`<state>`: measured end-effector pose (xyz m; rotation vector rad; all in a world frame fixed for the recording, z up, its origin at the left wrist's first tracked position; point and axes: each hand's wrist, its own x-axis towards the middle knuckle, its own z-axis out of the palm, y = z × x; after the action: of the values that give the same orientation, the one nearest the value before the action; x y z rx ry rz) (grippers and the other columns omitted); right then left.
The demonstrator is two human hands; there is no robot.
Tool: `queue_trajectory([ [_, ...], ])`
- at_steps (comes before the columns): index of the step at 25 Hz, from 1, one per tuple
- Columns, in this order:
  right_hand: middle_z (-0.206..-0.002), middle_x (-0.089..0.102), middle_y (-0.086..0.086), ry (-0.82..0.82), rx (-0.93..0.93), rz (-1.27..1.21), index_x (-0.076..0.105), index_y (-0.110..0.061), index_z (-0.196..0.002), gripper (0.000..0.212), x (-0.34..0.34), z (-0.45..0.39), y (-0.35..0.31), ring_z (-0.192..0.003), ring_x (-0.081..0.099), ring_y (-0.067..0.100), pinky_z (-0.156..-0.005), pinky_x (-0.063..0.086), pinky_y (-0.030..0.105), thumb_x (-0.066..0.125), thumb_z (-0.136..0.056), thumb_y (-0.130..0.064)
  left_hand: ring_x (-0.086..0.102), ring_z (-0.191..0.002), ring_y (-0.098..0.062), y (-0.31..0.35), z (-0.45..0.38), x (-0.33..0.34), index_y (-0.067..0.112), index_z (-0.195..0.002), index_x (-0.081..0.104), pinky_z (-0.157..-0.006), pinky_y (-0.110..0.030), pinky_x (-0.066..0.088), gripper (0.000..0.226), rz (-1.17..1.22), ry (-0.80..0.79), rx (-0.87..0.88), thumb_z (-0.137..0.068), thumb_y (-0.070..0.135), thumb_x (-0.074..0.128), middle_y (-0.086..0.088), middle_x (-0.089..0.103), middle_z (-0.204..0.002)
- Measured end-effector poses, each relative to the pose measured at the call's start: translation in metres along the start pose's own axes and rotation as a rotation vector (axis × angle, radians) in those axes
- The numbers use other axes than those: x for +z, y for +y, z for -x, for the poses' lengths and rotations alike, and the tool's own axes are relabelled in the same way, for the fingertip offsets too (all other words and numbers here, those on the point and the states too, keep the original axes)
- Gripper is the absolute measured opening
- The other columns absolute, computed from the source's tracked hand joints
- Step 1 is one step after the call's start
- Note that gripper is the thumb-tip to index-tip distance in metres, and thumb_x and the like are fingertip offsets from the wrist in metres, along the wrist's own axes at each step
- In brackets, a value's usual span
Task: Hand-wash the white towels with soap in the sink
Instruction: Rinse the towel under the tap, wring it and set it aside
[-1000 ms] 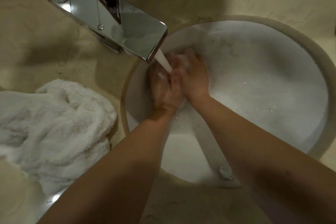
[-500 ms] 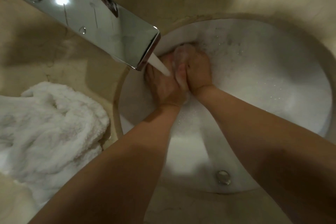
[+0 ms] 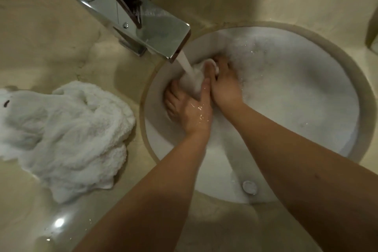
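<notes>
Gripped between both hands at the centre of the frame is a bunched, sodden white towel [image 3: 194, 80], held under the stream of water [image 3: 187, 65] that falls from the flat chrome rectangular tap [image 3: 139, 20] at upper left. Fingers of the left hand [image 3: 188, 108] are curled round the wad from the left, and the right hand [image 3: 224, 82] is pressed and curled against it from the right. Foamy water is seen across the round white ceramic sink [image 3: 155, 141], which is set in a beige stone counter [image 3: 51, 43]. A second crumpled white terry towel [image 3: 63, 135] is laid on the counter at left, just beside the sink's rim.
</notes>
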<state>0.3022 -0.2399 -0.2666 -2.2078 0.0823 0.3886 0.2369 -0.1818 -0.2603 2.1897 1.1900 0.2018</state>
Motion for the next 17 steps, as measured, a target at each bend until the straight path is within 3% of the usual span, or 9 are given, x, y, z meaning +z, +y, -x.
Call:
queue_trajectory([
  [3, -0.117, 0.055, 0.013, -0.018, 0.015, 0.029, 0.056, -0.009, -0.121, 0.032, -0.002, 0.009, -0.001, -0.102, 0.055, 0.027, -0.074, 0.032, 0.026, 0.045, -0.103, -0.033, 0.049, -0.126, -0.031, -0.001, -0.004, -0.003, 0.002, -0.128, 0.055, -0.111, -0.037, 0.035, 0.104, 0.146, -0.221, -0.15, -0.069, 0.087, 0.043, -0.017, 0.057, -0.129],
  [6, -0.113, 0.055, 0.015, 0.013, -0.002, -0.037, 0.062, -0.008, -0.115, 0.026, -0.008, 0.017, -0.005, -0.103, 0.055, 0.03, -0.077, 0.031, 0.022, 0.049, -0.101, -0.026, 0.057, -0.114, -0.025, -0.004, -0.007, -0.011, 0.011, -0.12, 0.06, -0.105, -0.04, 0.044, 0.094, 0.24, -0.449, -0.233, -0.071, 0.09, 0.046, -0.003, 0.055, -0.118],
  [9, -0.115, 0.053, 0.012, 0.063, 0.025, -0.148, 0.064, -0.01, -0.113, 0.024, -0.01, 0.029, -0.006, -0.096, 0.052, 0.019, -0.076, 0.033, 0.009, 0.054, -0.097, -0.025, 0.053, -0.118, -0.022, 0.0, 0.002, -0.025, 0.02, -0.133, 0.054, -0.104, -0.028, 0.04, 0.077, 0.297, -0.4, -0.141, -0.081, 0.076, 0.055, 0.001, 0.047, -0.12],
  [11, -0.118, 0.048, 0.005, 0.077, 0.021, -0.236, 0.065, -0.012, -0.113, 0.026, -0.011, 0.033, -0.012, -0.094, 0.052, 0.009, -0.08, 0.036, 0.003, 0.054, -0.096, -0.027, 0.059, -0.107, -0.014, 0.009, 0.007, -0.036, 0.021, -0.137, 0.05, -0.089, -0.015, 0.044, 0.071, 0.376, -0.383, -0.128, -0.084, 0.066, 0.064, 0.01, 0.06, -0.109],
  [13, -0.125, 0.038, 0.002, 0.114, 0.003, -0.309, 0.069, -0.012, -0.11, 0.024, -0.011, 0.031, -0.018, -0.095, 0.05, -0.006, -0.088, 0.038, 0.004, 0.055, -0.097, -0.025, 0.062, -0.092, 0.0, 0.007, 0.006, -0.045, 0.023, -0.13, 0.053, -0.077, -0.005, 0.043, 0.062, 0.442, -0.348, -0.113, -0.081, 0.053, 0.076, 0.022, 0.061, -0.096],
  [15, -0.127, 0.043, 0.005, 0.13, -0.012, -0.327, 0.071, -0.013, -0.111, 0.022, -0.011, 0.026, -0.025, -0.095, 0.048, -0.014, -0.088, 0.036, 0.002, 0.055, -0.098, -0.022, 0.059, -0.103, 0.007, 0.001, 0.002, -0.052, 0.024, -0.134, 0.053, -0.087, -0.006, 0.045, 0.065, 0.47, -0.33, -0.067, -0.079, 0.046, 0.081, 0.018, 0.063, -0.114],
  [17, -0.12, 0.057, 0.007, 0.052, 0.016, -0.357, 0.069, -0.018, -0.116, 0.029, -0.007, 0.022, -0.029, -0.097, 0.054, -0.007, -0.09, 0.041, 0.01, 0.051, -0.097, -0.03, 0.054, -0.117, -0.004, -0.004, -0.003, -0.057, 0.025, -0.14, 0.052, -0.092, -0.008, 0.042, 0.065, 0.371, -0.309, 0.042, -0.083, 0.042, 0.078, 0.006, 0.057, -0.133],
])
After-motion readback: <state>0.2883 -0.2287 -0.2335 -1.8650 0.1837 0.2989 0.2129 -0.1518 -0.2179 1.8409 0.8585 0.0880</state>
